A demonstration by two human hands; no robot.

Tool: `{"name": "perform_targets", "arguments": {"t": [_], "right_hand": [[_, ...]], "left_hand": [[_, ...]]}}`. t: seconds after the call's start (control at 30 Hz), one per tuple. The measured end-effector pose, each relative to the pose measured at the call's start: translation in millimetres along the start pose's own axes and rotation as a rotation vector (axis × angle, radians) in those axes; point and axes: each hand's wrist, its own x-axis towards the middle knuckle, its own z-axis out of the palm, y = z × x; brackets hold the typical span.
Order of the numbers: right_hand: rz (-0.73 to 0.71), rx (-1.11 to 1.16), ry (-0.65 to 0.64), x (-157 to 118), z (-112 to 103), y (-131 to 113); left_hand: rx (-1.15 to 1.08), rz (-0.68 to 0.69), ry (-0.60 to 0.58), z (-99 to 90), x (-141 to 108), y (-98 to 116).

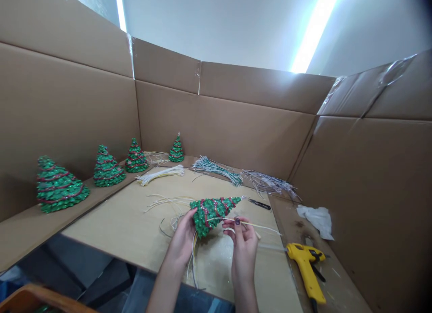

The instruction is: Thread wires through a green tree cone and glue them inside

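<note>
A green beaded Christmas tree with red garland lies tilted on its side above the table, its tip pointing right. My left hand grips it by the base, fingers partly hidden behind it. Pale wires hang from the base beside that hand. In my right hand, thumb and fingers pinch a thin cream-coloured wire, whose left end lies across the tree's lower side. Just beyond the tip lies a small black-handled tool, perhaps thread snips.
More green trees stand along the left ledge and back. Wire bundles, white, green-white and grey, lie at the back. A yellow glue gun and white tissue sit right. Cardboard walls enclose the table.
</note>
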Motion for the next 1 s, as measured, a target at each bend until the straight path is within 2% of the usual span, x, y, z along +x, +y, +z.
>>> {"name": "perform_targets", "arguments": {"t": [0.27, 0.6, 1.0], "right_hand": [[-0.028, 0.007, 0.078, 13.0, -14.4, 13.8], [-0.048, -0.067, 0.035, 21.5, -22.6, 18.9], [-0.255, -0.304, 0.012, 14.8, -23.4, 6.7]], "left_hand": [[0.019, -0.052, -0.081, -5.7, 8.5, -6.6], [0.037, -0.095, -0.14, -5.5, 12.0, -11.7], [0.03, -0.074, -0.147, -10.2, 17.0, -15.5]]}}
